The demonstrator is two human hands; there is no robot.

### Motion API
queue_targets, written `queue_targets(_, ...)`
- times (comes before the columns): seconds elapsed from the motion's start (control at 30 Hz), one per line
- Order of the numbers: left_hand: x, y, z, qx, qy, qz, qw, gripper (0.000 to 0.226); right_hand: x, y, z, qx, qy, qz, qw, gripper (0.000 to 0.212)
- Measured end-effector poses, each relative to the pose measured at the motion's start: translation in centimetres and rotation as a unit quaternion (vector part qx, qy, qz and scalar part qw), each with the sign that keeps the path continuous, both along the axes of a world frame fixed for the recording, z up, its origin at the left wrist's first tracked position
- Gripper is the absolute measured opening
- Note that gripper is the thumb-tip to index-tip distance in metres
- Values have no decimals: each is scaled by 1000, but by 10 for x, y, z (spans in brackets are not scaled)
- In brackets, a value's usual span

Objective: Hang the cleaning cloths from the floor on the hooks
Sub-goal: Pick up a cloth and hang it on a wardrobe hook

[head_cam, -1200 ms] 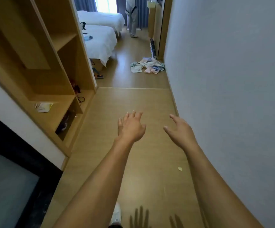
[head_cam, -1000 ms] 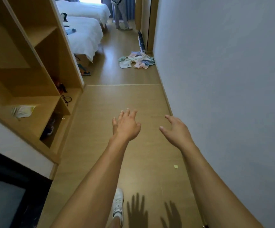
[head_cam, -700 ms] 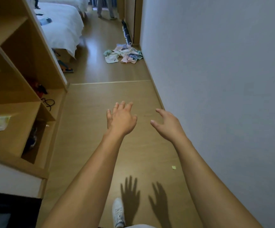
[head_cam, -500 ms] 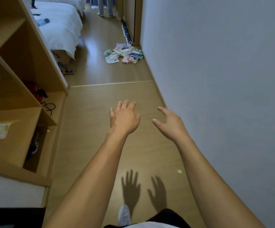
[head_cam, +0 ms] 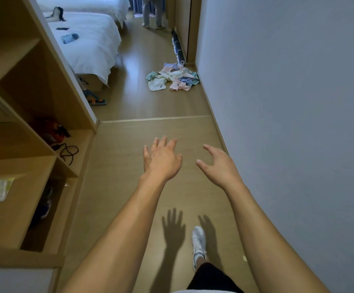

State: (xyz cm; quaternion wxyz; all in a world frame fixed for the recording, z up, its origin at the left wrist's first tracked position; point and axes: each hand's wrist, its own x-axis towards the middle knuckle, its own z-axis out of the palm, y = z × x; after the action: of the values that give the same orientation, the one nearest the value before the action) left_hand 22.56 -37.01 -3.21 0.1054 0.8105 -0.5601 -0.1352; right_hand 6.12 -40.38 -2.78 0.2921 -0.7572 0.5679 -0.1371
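A heap of cleaning cloths (head_cam: 173,78), white, pink, green and blue, lies on the wooden floor ahead, close to the foot of the right wall. My left hand (head_cam: 161,158) and my right hand (head_cam: 219,166) are stretched out in front of me over the corridor floor, well short of the heap. Both hands have spread, relaxed fingers and hold nothing. No hooks are in view.
Open wooden shelving (head_cam: 38,115) lines the left side, with cables and small items on it. A white wall (head_cam: 288,102) runs along the right. Two white beds (head_cam: 87,43) stand beyond the shelving. A person's legs (head_cam: 151,11) show at the far end. A rolled mat (head_cam: 178,49) lies by the wall.
I have walked forward down the corridor, so the cloth heap is nearer. My right foot has stepped ahead. Both hands stay outstretched and empty.
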Motion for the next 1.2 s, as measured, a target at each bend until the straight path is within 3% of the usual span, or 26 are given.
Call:
queue_targets(0.37, -6, -173, 16, 28, -2, 34, 999, 59, -1, -187, 12, 18, 0, 38, 999, 61)
queue_targets(0.73, 16, -310, 3, 33, 6, 32, 999, 59, 20, -318, 2, 26, 6, 38, 999, 61)
queue_targets(1.2, 143, -561, -4, 25, 24, -46, 998, 56, 141, -540, 0, 42, 18, -29, 999, 61)
